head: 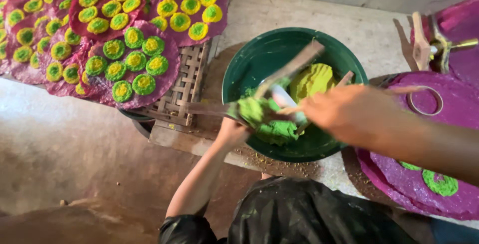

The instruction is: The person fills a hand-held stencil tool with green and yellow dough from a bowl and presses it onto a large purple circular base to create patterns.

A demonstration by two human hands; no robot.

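Green paste (259, 112) | soft, sticky, we scoop from below | left hand (230, 133) clamped on stick (204, 109) | right hand (344, 112) blurred, grip unclear | over green bowl (239, 69)

Bowl (239, 69) under both grips, paste (312, 80) in it. Woven tray (182, 94) with stacked discs (134, 64) left of left grip (230, 133); ring (425, 101) right of right grip (332, 109).

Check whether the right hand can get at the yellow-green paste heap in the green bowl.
Probably yes. The right hand is over the green bowl, right beside the paste heap. Only a wooden stick crosses to the heap's left; nothing covers it.
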